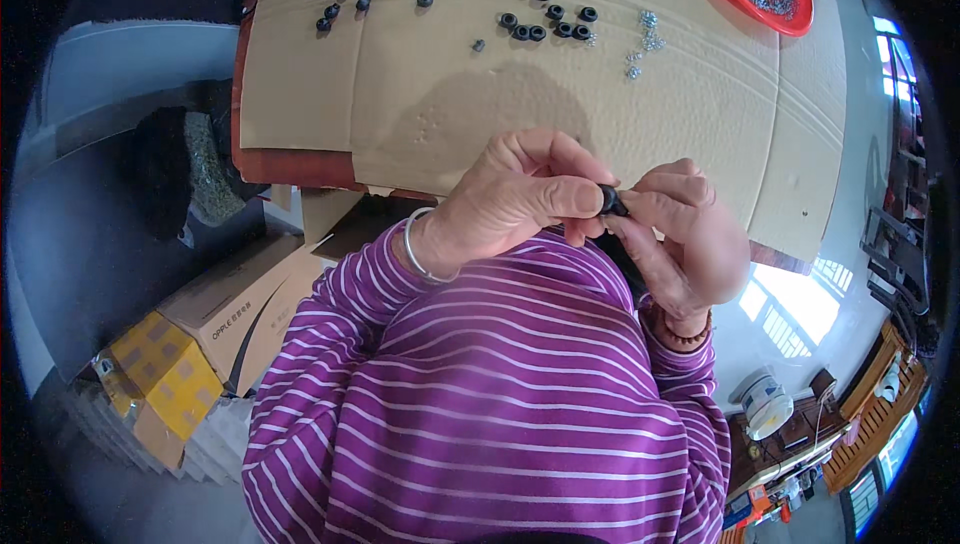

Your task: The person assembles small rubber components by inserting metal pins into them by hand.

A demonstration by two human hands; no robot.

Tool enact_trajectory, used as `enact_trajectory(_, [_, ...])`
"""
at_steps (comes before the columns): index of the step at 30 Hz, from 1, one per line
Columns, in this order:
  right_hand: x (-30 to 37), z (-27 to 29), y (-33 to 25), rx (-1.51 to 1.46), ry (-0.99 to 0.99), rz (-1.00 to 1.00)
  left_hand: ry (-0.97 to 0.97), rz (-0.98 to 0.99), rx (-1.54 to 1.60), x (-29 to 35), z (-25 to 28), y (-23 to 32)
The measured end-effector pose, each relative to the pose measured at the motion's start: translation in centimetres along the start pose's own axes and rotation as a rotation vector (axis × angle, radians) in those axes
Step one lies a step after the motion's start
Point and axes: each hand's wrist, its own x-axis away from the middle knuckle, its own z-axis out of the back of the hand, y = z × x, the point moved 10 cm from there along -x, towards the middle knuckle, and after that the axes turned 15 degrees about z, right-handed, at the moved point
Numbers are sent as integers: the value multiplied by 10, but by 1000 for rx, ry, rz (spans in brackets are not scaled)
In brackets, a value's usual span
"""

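Above my lap, near the table's front edge, both hands meet at a small black round part [608, 201]. My left hand [505, 192], with a silver bangle at its wrist, pinches it between thumb and fingers. From the other side my right hand [688, 229] grips its right end with closed fingertips. The fingers hide much of the part. Several similar black ring-shaped parts [537, 32] lie scattered at the far middle of the cardboard sheet [440, 114], some with a hole in the top. A small grey piece [478, 45] lies apart from them.
At the far right a red tray [797, 19] holds many tiny silvery metal pieces. Several small shiny pieces [650, 42] lie loose left of it. Cardboard boxes [240, 304] stand on the floor at the left. A white bucket [768, 409] sits at the lower right.
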Motion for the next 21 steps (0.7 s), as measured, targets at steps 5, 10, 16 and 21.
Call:
enact_trajectory(5, [8, -5, 19, -307, 17, -154, 5, 7, 44, 1, 0, -1])
enact_trajectory(10, [16, -11, 34, -520, 90, -355, 22, -48, -46, 2, -2, 6])
enact_trajectory(16, [25, -16, 41, -650, 168, -484, 92, -185, -347, 9, -8, 24])
enact_trajectory(21, [12, -8, 29, -405, 93, -268, 131, -271, -465, 15, -11, 36])
